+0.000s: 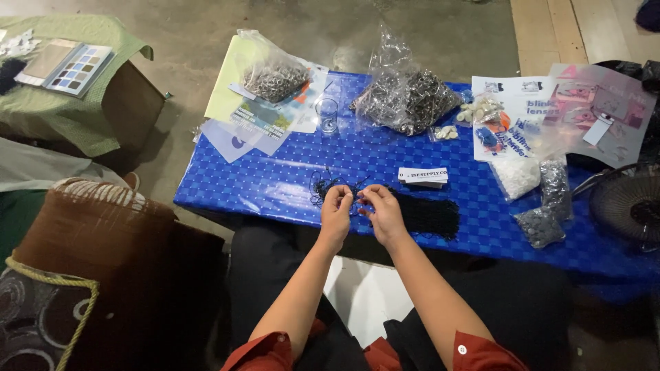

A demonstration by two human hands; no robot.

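Both my hands are at the near edge of a blue checked table (275, 185). My left hand (336, 208) and my right hand (382, 209) pinch thin black cord (322, 184) between their fingertips, close together. A bundle of black cords (430, 214) lies on the table just right of my right hand, touching it. Loose loops of the same cord trail to the left of my left hand. What exactly sits between the fingertips is too small to tell.
On the table stand a small clear glass (328, 115), two clear bags of metal rings (275, 77) (407, 99), a white card box (423, 176), small bags of beads (541, 225), white shells (479, 110) and printed sheets (564, 110). A black fan (627, 203) is at right; a brown cushion (89, 227) at left.
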